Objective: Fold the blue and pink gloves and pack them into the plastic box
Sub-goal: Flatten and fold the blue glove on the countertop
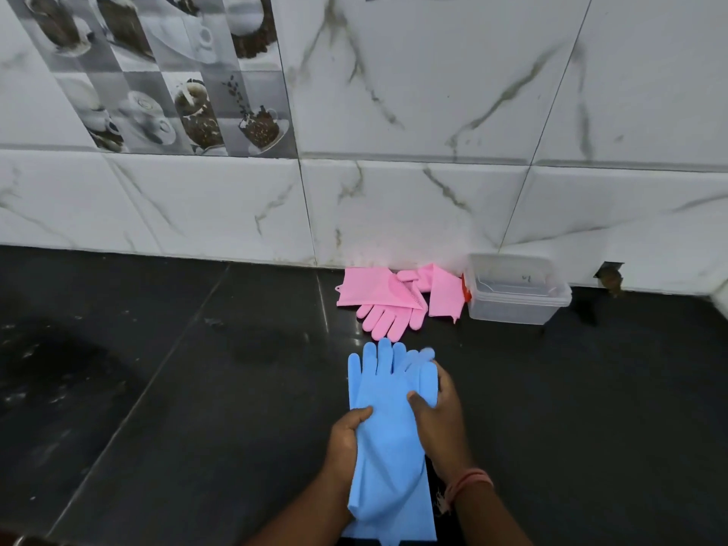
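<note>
The blue gloves [388,439] lie stacked lengthwise on the black counter, fingers pointing toward the wall. My left hand [346,439] grips their left edge near the middle, thumb on top. My right hand [439,419] holds the right edge beside the glove fingers, thumb pressed on the blue surface. The pink gloves [388,299] lie loosely folded against the wall, fingers pointing toward me. The clear plastic box [516,291] stands open and empty just right of the pink gloves.
A white marble-tiled wall [433,191] runs along the back of the black counter [197,388]. A small red item [467,293] sits between the pink gloves and the box. A dark hole [608,275] marks the wall at the right.
</note>
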`<state>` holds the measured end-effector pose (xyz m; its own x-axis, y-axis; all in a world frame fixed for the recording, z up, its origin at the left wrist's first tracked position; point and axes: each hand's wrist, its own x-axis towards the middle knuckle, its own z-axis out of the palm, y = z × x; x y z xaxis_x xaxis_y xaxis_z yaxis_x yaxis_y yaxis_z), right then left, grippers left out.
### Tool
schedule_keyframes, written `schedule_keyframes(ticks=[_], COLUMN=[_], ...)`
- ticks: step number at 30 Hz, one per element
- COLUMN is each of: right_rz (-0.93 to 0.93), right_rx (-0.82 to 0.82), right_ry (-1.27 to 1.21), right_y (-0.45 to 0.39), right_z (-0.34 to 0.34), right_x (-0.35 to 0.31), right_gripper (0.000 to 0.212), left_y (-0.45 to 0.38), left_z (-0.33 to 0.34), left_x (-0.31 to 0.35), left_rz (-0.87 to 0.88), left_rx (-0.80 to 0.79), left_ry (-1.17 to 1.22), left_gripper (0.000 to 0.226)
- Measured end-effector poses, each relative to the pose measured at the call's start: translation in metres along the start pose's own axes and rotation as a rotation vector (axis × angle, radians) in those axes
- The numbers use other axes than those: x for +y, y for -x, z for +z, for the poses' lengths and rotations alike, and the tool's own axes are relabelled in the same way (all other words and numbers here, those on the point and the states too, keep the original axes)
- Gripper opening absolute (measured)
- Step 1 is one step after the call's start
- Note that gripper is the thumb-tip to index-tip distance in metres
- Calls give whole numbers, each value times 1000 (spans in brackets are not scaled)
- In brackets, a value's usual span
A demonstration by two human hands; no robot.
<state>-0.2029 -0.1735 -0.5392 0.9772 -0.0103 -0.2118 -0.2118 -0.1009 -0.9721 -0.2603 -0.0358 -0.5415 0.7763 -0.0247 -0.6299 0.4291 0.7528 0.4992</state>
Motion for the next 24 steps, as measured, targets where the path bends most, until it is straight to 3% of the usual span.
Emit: schedule_keyframes(ticks=[4,7,12,17,24], right_rz=[22,73,22,-15,115], right_rx=[-124,-54,27,15,86], right_ry=[22,29,-51,-180,-53], right_y=[-2,-1,-8,-18,-32], right_z=[-7,0,10,14,22], right_x=[4,11,8,0,16], right_gripper=[69,67,65,61,63], left_y=[0,-8,-13,-11,-28], left_z=[-12,-17,-8,-2,-13], left_x=[11,18,24,25,30], left_rz=[-42,4,245,432,235], left_rx=[-61,-19,106,97,175], left_ry=[-187,-376,-585,-621,-660], left_gripper=[43,37,26,29,31])
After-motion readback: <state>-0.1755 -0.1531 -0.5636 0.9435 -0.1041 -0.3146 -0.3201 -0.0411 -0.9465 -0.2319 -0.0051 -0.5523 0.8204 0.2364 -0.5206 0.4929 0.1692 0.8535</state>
